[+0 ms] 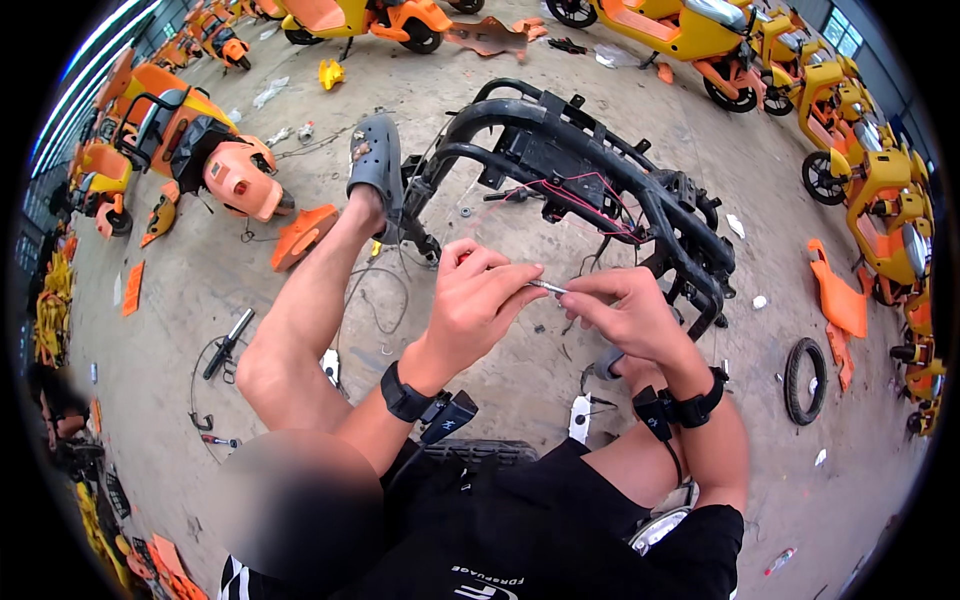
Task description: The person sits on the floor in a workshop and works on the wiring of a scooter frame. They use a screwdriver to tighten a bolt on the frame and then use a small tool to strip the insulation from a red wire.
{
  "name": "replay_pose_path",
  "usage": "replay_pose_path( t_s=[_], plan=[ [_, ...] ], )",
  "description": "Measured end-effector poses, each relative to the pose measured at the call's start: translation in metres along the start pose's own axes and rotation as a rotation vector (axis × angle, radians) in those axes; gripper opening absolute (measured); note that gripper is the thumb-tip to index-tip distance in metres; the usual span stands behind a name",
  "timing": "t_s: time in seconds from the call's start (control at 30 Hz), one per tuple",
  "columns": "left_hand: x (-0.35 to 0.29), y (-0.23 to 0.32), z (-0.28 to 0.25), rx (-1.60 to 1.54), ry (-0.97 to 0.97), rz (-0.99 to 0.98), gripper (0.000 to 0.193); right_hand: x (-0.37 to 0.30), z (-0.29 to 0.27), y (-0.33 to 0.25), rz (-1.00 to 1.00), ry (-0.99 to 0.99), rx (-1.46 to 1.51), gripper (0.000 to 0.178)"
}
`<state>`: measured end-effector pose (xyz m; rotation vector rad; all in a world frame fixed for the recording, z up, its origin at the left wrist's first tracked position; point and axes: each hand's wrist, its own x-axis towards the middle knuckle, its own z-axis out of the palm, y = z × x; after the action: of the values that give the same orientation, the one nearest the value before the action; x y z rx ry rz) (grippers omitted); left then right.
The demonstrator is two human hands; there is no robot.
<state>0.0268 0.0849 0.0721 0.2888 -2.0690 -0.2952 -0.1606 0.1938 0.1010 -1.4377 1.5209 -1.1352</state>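
Observation:
In front of me, my left hand [478,312] and my right hand [625,312] pinch a short, thin silver metal rod [547,287] from its two ends. Fingertips cover both of its ends, so its exact kind does not show. A small spot of red peeks out between the curled fingers of my left hand; what it belongs to is hidden. Just beyond my hands lies a bare black scooter frame [560,125], with pink wires [600,205] running loosely along it. My left foot in a grey clog [375,165] rests against the frame's left end.
A black-handled tool [229,344] and a screwdriver [220,440] lie on the floor at left. Orange panels [303,238] and a stripped orange scooter [235,165] are farther left. At right are a loose tyre [805,380] and an orange panel [838,290]. Yellow scooters [885,210] line the back and right.

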Motion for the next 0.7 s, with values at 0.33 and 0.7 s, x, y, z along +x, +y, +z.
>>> replay_pose_path(
  t_s=[0.33, 0.7],
  plan=[
    [0.028, 0.033, -0.037, -0.332, -0.579, -0.711, 0.02, -0.016, 0.007, 0.015, -0.797, 0.247, -0.558, 0.014],
    [0.029, 0.011, -0.043, -0.719, -0.832, -0.814, 0.033, -0.008, -0.001, 0.012, -0.977, 0.299, -0.679, 0.024]
  ],
)
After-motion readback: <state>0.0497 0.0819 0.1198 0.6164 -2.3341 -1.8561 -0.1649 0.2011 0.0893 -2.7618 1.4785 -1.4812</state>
